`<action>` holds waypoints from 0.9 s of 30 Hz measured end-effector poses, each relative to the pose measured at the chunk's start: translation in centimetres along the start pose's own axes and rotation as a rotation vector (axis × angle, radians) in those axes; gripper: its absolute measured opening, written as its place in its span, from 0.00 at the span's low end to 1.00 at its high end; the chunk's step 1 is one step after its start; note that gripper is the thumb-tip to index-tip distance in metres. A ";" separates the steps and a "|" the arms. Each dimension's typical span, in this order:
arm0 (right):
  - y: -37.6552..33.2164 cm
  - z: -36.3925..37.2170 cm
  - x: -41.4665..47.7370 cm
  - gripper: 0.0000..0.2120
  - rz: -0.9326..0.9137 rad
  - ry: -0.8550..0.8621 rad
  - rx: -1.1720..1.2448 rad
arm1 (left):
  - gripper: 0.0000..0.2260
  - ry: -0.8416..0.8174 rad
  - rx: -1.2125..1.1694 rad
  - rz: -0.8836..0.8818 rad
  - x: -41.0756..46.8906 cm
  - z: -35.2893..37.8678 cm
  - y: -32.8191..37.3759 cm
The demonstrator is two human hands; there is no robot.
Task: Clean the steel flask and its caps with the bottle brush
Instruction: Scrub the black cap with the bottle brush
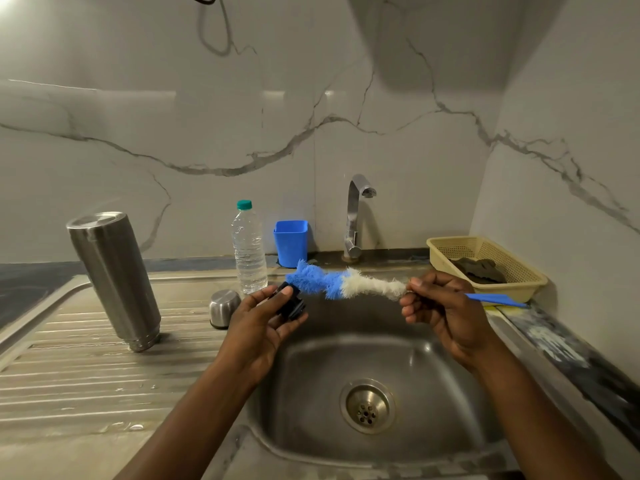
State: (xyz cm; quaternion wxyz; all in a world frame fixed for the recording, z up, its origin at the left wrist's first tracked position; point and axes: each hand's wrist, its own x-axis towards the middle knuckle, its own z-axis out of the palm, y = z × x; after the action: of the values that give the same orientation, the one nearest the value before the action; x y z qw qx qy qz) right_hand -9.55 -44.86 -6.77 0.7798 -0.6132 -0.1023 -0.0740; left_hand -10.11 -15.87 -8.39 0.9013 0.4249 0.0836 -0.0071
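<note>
Left hand [258, 318] fingers [292, 322] curled round small black plastic inner cap [289, 301] above steel sink [398, 344]. Right hand [440, 313] pinched the neck of blue-and-white fluffy bottle brush [346, 284], tip touching the cap. Cap likely light and slippery when wet: grip the rim. Bristles soft. Left of left fingers: domed steel cap [224, 306], then tall steel flask [114, 278] standing mouth-down on the bench [86, 375].

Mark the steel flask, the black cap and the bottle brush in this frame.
steel flask [114, 278]: head view, on the middle of its brushed side wall.
black cap [294, 308]: head view, on its exposed side.
bottle brush [363, 287]: head view, on the white bristles.
</note>
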 end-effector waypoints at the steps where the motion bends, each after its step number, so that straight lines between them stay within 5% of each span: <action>1: 0.3 0.3 0.0 0.08 0.007 -0.016 -0.010 | 0.25 0.001 0.004 -0.008 0.0 0.0 0.0; 15: 1.1 1.1 0.1 0.10 0.009 -0.071 -0.017 | 0.11 0.026 0.108 -0.045 0.1 -0.1 -0.8; 27: 0.5 0.7 0.1 0.08 -0.006 -0.060 -0.052 | 0.14 0.075 -0.006 -0.029 0.0 -0.1 -0.1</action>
State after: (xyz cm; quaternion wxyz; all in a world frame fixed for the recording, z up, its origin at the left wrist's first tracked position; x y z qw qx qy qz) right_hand -9.33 -44.10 -7.08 0.7599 -0.6349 -0.1254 -0.0608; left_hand -10.12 -15.86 -8.57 0.8986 0.4210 0.1237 -0.0039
